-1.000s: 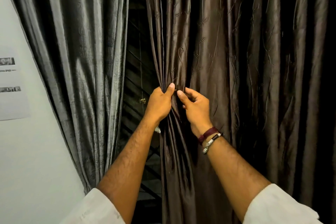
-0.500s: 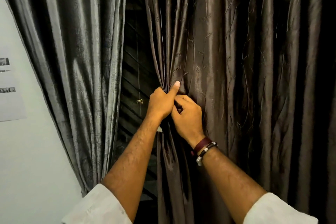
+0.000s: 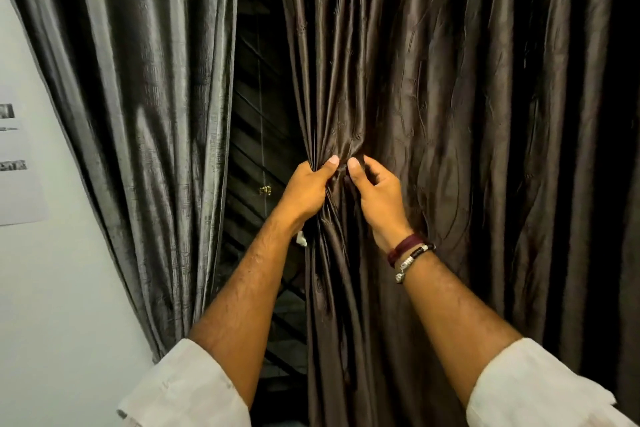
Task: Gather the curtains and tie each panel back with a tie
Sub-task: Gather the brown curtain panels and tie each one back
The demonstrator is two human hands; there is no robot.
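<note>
A dark brown satin curtain panel (image 3: 450,114) hangs on the right, its left edge bunched into folds. My left hand (image 3: 306,189) grips that bunched edge, thumb pressed on the front. Right beside it, my right hand (image 3: 379,198) has its fingers curled into the same folds, thumb tip close to the left thumb. A small white scrap (image 3: 301,237) shows under my left wrist; whether it is a tie I cannot tell. A grey shiny curtain panel (image 3: 145,97) hangs loose on the left.
Between the two panels a dark gap shows a window with slanted bars (image 3: 263,166) and a small brass latch (image 3: 265,190). A white wall (image 3: 52,288) with a printed paper sheet (image 3: 17,163) lies at the left.
My right hand shifted slightly right, away from the left hand, its fingers taking a fresh hold in the brown folds. The left hand keeps its grip on the bunched edge.
</note>
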